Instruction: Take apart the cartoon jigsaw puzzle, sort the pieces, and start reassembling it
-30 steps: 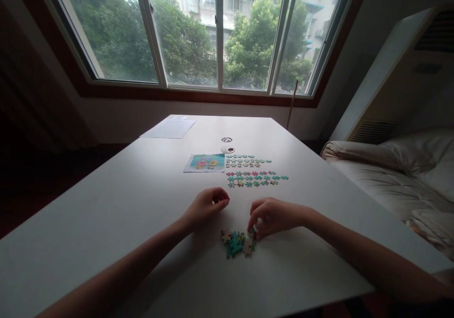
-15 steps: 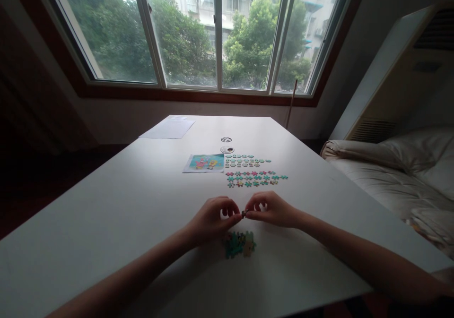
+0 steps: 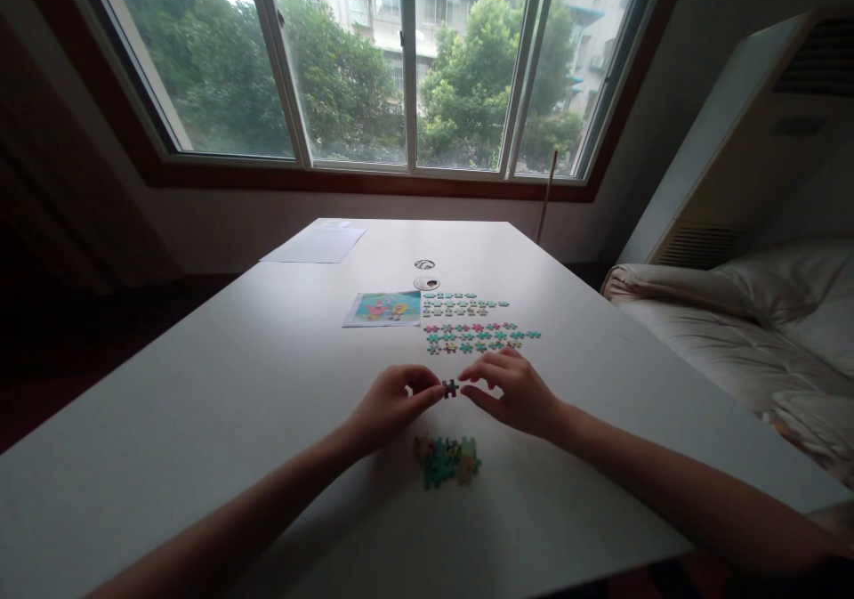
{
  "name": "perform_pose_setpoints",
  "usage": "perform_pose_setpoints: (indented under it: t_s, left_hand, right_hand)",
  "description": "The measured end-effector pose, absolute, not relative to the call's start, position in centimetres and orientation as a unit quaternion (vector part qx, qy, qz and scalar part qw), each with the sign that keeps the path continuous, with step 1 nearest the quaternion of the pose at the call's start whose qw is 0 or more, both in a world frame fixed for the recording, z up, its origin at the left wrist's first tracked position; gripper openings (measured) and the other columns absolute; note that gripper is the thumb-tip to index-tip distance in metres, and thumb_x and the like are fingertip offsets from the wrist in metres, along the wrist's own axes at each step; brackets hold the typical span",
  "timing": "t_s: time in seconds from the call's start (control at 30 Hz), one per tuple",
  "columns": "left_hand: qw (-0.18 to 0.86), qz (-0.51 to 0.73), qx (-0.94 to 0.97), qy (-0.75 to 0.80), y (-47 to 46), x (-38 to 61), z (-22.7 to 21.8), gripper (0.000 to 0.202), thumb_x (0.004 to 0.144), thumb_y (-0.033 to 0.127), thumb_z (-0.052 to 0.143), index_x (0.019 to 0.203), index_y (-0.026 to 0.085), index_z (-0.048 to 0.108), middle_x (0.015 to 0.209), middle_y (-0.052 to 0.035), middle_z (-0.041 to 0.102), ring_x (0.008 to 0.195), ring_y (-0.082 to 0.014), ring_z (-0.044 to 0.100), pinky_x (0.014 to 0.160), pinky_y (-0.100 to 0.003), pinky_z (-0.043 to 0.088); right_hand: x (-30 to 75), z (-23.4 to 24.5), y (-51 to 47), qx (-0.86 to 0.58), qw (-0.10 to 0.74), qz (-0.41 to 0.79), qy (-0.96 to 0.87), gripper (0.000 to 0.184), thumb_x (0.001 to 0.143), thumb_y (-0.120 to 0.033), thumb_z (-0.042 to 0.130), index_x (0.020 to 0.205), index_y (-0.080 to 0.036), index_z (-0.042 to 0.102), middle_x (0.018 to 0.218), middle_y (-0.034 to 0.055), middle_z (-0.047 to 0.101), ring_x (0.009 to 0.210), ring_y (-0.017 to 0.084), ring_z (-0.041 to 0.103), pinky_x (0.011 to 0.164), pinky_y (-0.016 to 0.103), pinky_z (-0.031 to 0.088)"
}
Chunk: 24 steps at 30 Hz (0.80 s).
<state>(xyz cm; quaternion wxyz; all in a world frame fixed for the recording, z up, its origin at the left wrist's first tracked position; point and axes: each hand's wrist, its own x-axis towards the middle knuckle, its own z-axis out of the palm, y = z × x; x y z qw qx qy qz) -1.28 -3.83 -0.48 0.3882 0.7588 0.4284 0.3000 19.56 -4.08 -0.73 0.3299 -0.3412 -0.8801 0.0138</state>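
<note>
My left hand [image 3: 392,400] pinches a small dark puzzle piece [image 3: 450,388] between thumb and fingertips, held a little above the white table [image 3: 233,385]. My right hand [image 3: 512,392] hovers just right of the piece with fingers loosely spread, holding nothing. Below both hands lies a small joined cluster of teal and tan puzzle pieces [image 3: 447,459]. Farther back, loose pieces lie sorted in rows [image 3: 477,323] beside a colourful reference picture [image 3: 383,308].
A sheet of paper [image 3: 313,245] lies at the table's far left. Two small round objects [image 3: 427,282] sit behind the picture. A window spans the back wall. A bed with pale bedding [image 3: 747,332] stands right of the table.
My right hand lifted a piece from the cluster, brought it to my left hand, and let go. Both hands have moved up and away from the cluster.
</note>
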Motion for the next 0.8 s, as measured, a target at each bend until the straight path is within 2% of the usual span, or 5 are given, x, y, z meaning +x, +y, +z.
perform_pose_setpoints:
  t_s: [0.17,0.8]
  left_hand:
    - [0.401,0.294,0.757,0.424,-3.8,-1.3,-0.61,0.027,0.075,0.036,0.054,0.074,0.012,0.066,0.067,-0.0028,0.064,0.058,-0.0112,0.049,0.05,-0.019,0.035]
    - [0.408,0.278,0.773,0.399,-3.73,-1.52,-0.46,0.028,0.078,0.037,0.052,0.077,0.012,0.064,0.066,-0.0011,0.06,0.057,-0.0094,0.046,0.049,-0.018,0.033]
  right_hand:
    - [19.57,-0.78,-4.13,-0.311,0.323,-0.025,-0.893,0.013,0.083,-0.027,0.05,0.084,-0.02,0.061,0.077,0.0005,0.064,0.068,0.011,0.056,0.069,0.027,0.031]
    - [19.75,-0.53,-3.91,-0.29,0.316,-0.037,-0.903,0.013,0.083,-0.026,0.049,0.081,-0.021,0.061,0.074,0.0002,0.065,0.066,0.011,0.055,0.068,0.027,0.033]
